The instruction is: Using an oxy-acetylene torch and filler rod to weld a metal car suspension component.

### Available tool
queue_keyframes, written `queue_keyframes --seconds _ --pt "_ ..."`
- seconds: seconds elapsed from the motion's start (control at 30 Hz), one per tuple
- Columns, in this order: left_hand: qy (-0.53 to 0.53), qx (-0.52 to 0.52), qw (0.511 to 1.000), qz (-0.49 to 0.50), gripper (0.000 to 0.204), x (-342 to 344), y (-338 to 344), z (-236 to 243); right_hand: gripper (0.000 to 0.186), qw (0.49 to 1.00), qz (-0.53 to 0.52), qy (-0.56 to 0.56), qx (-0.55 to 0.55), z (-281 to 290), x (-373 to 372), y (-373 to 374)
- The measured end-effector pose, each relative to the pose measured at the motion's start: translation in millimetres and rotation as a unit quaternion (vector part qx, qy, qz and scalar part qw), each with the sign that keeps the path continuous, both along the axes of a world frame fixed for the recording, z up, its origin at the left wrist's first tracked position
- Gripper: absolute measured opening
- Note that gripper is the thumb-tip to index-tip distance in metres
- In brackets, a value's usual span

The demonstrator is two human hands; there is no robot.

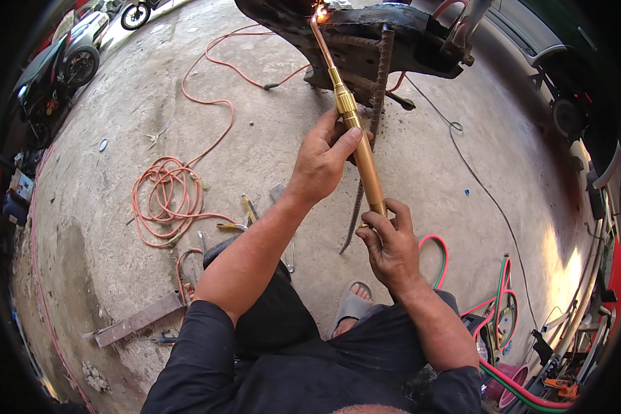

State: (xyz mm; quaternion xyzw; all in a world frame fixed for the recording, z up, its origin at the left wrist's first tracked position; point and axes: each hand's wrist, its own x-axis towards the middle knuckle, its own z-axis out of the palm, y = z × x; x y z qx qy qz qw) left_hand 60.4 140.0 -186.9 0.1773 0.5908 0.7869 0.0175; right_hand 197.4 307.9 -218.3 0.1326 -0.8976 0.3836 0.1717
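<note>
Both hands, left (322, 160) and right (388, 243), clasp the brass torch (355, 131).

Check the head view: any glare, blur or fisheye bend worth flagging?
Head view: the flame at the brass torch tip blows out white-orange; a sun patch glares on the concrete at right; floor edges bow toward the black rim; left hand and right hand look sharp.

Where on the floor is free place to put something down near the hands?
Bare concrete floor lies right of the dark metal part, crossed only by a thin black cable. Crowded: the coiled orange hose and tools left of the left hand; red-green hoses by the right hand.
</note>
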Motion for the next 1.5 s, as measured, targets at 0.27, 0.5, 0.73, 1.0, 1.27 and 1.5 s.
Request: queue_keyframes --seconds 0.27,0.5,0.73,1.0,1.27,1.5 --pt "-0.003 -0.009 1.0 -0.007 0.039 -0.3 -1.2 1.0 0.029 1.0 0.001 -0.01 -0.004 -0.3 0.9 -0.2" --pt "0.006 -0.007 1.0 -0.003 0.039 -1.5 -0.9 -3.6 0.028 1.0 0.0 -0.009 -0.007 -0.4 -0.4 -0.6" --pt "0.011 0.0 1.0 -0.002 0.046 9.8 -1.8 15.4 0.036 0.999 0.03 0.027 -0.01 -10.3 1.6 1.5" --pt "0.121 0.018 0.991 0.061 0.065 41.7 -0.1 28.3 0.056 0.991 0.076 0.113 -0.008 -8.6 2.3 4.2" --pt "0.078 -0.061 0.987 0.127 0.064 25.4 26.4 15.6 0.065 0.996 -0.011 -0.027 -0.086 3.2 9.6 -6.4" --pt "0.034 -0.092 0.983 0.157 0.061 15.8 36.3 12.7 0.066 0.983 -0.021 -0.105 -0.147 11.6 6.8 1.7"
